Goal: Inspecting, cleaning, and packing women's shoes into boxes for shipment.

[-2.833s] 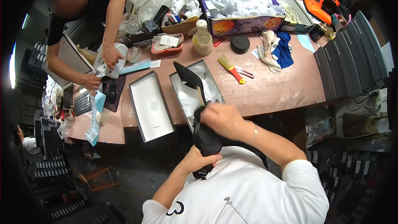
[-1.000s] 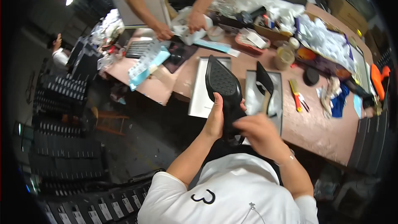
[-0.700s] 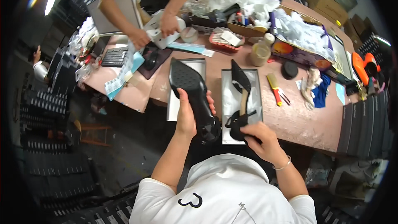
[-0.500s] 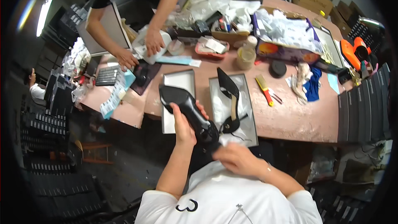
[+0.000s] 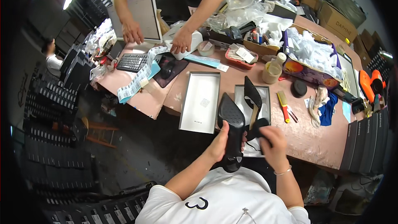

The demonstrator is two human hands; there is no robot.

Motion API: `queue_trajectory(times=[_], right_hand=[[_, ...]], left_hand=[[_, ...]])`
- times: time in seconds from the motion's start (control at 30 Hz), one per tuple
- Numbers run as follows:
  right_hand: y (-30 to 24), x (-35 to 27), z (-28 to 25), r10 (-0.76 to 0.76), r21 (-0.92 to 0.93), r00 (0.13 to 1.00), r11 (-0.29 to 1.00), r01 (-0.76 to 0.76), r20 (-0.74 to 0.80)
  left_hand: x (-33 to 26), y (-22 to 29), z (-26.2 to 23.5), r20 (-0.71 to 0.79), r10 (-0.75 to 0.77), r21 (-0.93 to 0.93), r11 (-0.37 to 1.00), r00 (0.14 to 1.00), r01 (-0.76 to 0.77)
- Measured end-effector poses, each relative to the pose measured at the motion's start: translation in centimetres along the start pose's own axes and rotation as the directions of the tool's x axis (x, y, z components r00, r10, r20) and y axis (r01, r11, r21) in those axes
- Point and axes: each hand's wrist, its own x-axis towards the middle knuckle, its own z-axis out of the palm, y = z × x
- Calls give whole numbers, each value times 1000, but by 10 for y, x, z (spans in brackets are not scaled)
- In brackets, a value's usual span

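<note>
My left hand [image 5: 219, 144] grips a black high-heeled shoe [image 5: 231, 124] by its middle, sole turned up and toe pointing away from me. My right hand [image 5: 273, 141] is closed on the heel end of a second black high-heeled shoe [image 5: 253, 98]. That shoe stands tilted with its toe in an open white shoe box [image 5: 265, 95] on the brown table's near edge. The box's lid [image 5: 201, 101] lies inside-up just left of it. Both shoes nearly touch in front of my chest.
Across the table [image 5: 315, 141] another person's hands rest on a white board [image 5: 143, 16] and a white label printer [image 5: 182, 41]. Nearby are a keyboard [image 5: 132, 62], a label strip [image 5: 137, 81], a yellow brush [image 5: 283, 105], a jar [image 5: 271, 72], a blue cloth [image 5: 329, 110] and stacked black boxes [image 5: 367, 141].
Earlier my right hand held one shoe near my body while the other stood in the box. Now my left hand holds that shoe sole-up and my right grips the second one.
</note>
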Motion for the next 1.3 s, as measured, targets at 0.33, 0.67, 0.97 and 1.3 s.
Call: queue_trajectory(times=[0.33, 0.67, 0.97, 1.3], right_hand=[[10, 18, 33, 149, -32, 972, 989, -145, 180], [20, 64, 51, 278, -119, 901, 960, -252, 334], [29, 160, 84, 130, 5, 901, 989, -145, 414], [34, 144, 91, 71, 66, 913, 992, -106, 402]], left_hand=[[58, 116, -185, -337, 117, 906, 310, 934, 288], [138, 304, -405, -778, 372, -305, 482, 507, -821], [150, 352, -339, -599, 791, 728, 473, -125, -496], [223, 349, -202, -214, 976, 977, 214, -22, -11]])
